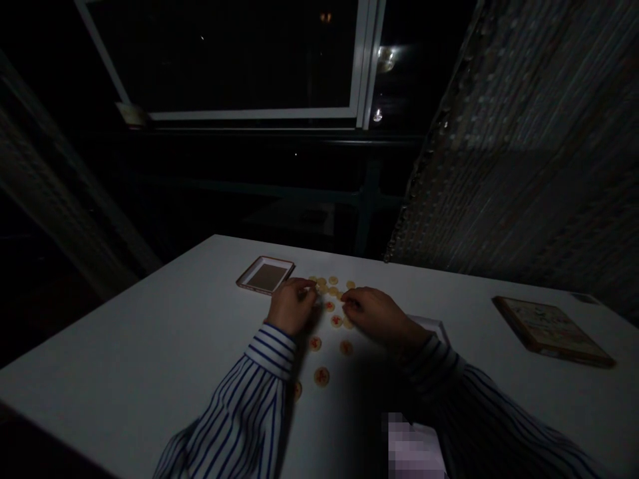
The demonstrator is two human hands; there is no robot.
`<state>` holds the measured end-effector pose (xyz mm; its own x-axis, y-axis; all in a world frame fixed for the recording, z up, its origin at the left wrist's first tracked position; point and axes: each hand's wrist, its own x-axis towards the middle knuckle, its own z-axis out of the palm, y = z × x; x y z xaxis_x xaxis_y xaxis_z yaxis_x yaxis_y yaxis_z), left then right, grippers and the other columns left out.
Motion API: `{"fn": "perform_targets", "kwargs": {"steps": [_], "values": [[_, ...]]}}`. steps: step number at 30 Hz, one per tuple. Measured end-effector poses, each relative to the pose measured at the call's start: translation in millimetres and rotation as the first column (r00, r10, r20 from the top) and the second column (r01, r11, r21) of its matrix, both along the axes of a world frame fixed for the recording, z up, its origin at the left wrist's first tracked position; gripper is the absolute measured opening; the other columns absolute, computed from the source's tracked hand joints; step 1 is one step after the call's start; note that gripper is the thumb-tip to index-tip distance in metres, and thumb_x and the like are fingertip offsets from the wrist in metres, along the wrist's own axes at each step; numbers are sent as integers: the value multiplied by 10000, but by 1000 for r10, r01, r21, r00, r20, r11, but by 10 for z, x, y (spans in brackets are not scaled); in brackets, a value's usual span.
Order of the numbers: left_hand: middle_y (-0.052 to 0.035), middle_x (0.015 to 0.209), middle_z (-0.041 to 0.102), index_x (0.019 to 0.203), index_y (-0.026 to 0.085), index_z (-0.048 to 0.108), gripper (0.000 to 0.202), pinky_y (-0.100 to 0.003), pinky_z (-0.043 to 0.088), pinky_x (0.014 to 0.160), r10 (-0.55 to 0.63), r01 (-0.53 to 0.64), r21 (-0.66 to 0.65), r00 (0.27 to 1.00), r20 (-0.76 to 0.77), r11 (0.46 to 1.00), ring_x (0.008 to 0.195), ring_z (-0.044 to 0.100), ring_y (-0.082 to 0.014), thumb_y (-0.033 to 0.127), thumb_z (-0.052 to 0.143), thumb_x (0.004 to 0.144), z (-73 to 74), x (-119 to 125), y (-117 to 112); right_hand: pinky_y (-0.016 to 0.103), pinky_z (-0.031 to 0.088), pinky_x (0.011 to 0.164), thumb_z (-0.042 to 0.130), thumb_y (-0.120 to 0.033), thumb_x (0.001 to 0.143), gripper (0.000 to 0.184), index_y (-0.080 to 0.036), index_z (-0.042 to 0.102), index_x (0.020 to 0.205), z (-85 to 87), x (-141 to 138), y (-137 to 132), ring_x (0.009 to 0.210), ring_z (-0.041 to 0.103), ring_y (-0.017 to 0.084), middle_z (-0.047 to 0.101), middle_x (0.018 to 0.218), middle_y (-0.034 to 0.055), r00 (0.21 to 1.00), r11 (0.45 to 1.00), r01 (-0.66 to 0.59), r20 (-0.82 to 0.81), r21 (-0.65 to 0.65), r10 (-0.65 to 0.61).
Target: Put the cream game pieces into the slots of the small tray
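Left hand and right hand curl inward; I cannot tell their grip. Discs lie between, presumably for reach.

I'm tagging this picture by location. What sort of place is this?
Probably a dim room indoors, perhaps a home or café; I can't tell which. A beaded curtain hangs at the right, a white-framed window stands beyond, and round pieces lie on a white table.

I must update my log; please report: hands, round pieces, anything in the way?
Left hand, right hand at the round pieces; grips unclear. Pieces loose, several red-marked. Pale-rimmed tray partly hidden by right sleeve.
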<state>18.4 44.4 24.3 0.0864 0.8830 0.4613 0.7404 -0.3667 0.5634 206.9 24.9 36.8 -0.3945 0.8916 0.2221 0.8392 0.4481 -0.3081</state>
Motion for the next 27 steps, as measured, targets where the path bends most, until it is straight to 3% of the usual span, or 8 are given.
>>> {"fn": "perform_targets", "kwargs": {"steps": [4,9,18,27], "values": [[-44,932,644,877,176,635,250,-325,421,839,-17,17,14,999,-46,1000,901,564,-185,267,433,763,-99,143,-4,257,345,728,415,-276,793,248,-202,599,941,-71,16,10,854,541,176,631,893,62,997,1000,-4,81,19,2],[-50,919,643,906,179,621,261,-343,422,817,-18,23,32,986,-168,999,886,558,-197,264,410,777,-222,149,-49,284,347,734,410,-313,794,249,-201,586,930,-151,61,11,872,529,191,621,898,64,972,1000,-10,235,-4,10],[-66,949,644,959,149,612,297,-360,416,831,90,-80,80,988,-129,994,895,559,-211,236,396,775,-256,62,3,307,347,727,425,-402,778,300,-200,556,959,-180,39,-12,881,507,207,583,932,77,917,998,-6,398,-58,28],[-66,915,645,955,154,602,274,-348,425,801,66,-56,72,985,-158,996,865,563,-199,221,403,779,-263,147,-47,306,355,708,426,-408,774,291,-205,549,944,-168,35,-35,872,510,214,583,922,72,905,999,6,424,-47,14]]}}
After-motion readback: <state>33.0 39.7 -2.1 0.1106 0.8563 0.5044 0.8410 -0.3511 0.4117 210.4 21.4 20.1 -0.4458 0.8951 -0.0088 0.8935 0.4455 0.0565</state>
